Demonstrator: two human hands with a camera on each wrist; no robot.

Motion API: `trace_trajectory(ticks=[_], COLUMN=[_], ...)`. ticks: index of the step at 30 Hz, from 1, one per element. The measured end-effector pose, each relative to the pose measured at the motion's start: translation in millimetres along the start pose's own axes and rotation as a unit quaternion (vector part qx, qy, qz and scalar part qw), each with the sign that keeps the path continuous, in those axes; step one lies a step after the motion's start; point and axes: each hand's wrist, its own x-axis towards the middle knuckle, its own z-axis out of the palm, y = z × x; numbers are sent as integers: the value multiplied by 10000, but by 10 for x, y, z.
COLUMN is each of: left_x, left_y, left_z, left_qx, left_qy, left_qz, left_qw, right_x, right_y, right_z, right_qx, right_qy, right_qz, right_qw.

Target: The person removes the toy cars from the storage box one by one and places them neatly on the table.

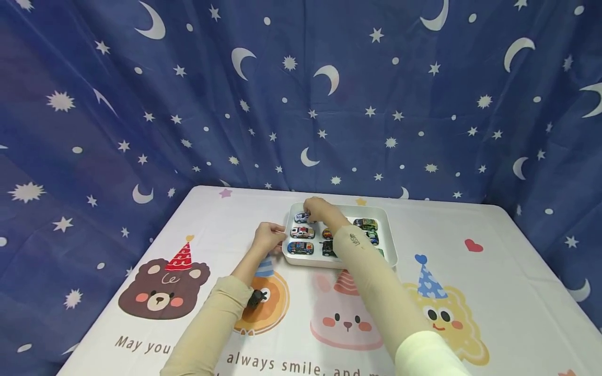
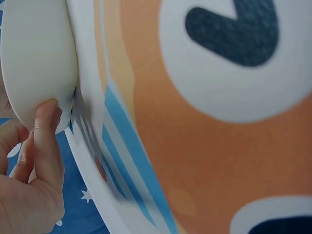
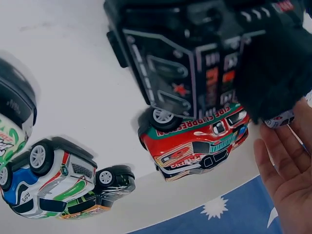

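Note:
A white tray (image 1: 320, 262) holds several small toy cars in rows. At its left side my left hand (image 1: 268, 237) grips the edge, and in the left wrist view its fingertips lie against the tray's outer wall (image 2: 39, 53). My right hand (image 1: 320, 208) reaches over the tray and pinches a white-and-blue toy car (image 1: 301, 217) in the back left corner. In the right wrist view that car (image 3: 280, 119) is mostly hidden by the fingers. Just in front of it sits a white-and-red car (image 1: 302, 233), then a blue car (image 1: 300, 248).
A black toy vehicle (image 1: 327, 248) and an orange-red car (image 1: 327, 234) stand in the middle column, partly behind the right forearm. To the right are a green-and-yellow car (image 1: 366, 224) and another car (image 1: 372, 237). A printed cloth (image 1: 517, 282) covers the table; a starry blue curtain (image 1: 357, 130) hangs behind.

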Motion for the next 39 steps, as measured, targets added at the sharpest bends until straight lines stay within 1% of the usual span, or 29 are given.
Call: trace_trajectory(ticks=[2, 3, 4, 6, 9, 10, 14, 16, 20, 24, 28, 32, 35, 39], left_x=[-4, -6, -8, -11, -19, -23, -32, -31, -12, 3, -21, -55, -64, -49], left_y=[6, 9, 13, 19, 21, 19, 11, 7, 0, -3, -3, 0, 3, 14], left_z=[13, 18, 22, 25, 24, 22, 10, 3, -6, -12, -21, -21, -15, -8], left_qx=[-46, -45, -49, -29, -10, 4, 27, 59, -2, -11, 63, 2, -45, 19], left_qy=[-36, -48, -55, -44, -16, -7, -5, -5, -58, -72, -2, -9, -24, 22], left_qz=[-47, -51, -66, -61, -19, -5, 29, 58, 99, 90, 76, 40, 44, 65], left_qw=[10000, 10000, 10000, 10000, 10000, 10000, 10000, 10000, 9999, 9999, 10000, 10000, 10000, 10000], right_x=[32, 138, 178, 213, 214, 117, -24, -63, -112, -126, -130, -163, -210, -290], right_y=[20, 99, 114, 126, 103, 25, -25, -32, -43, -35, -14, 13, 27, 27], right_z=[45, 111, 129, 143, 118, 60, 30, 23, -4, -17, -18, -33, -71, -158], right_qx=[-283, -379, -487, -584, -544, -567, -685, -745, -661, -536, -419, -317, -299, -294], right_qy=[59, 154, 143, 138, 54, -18, 222, 333, 419, 444, 542, 630, 696, 780], right_qz=[-36, -156, -139, -113, -42, 59, -137, -232, -274, -205, -200, -261, -241, -252], right_qw=[9996, 9990, 9986, 9981, 9985, 9984, 9973, 9964, 9966, 9974, 9974, 9972, 9968, 9962])
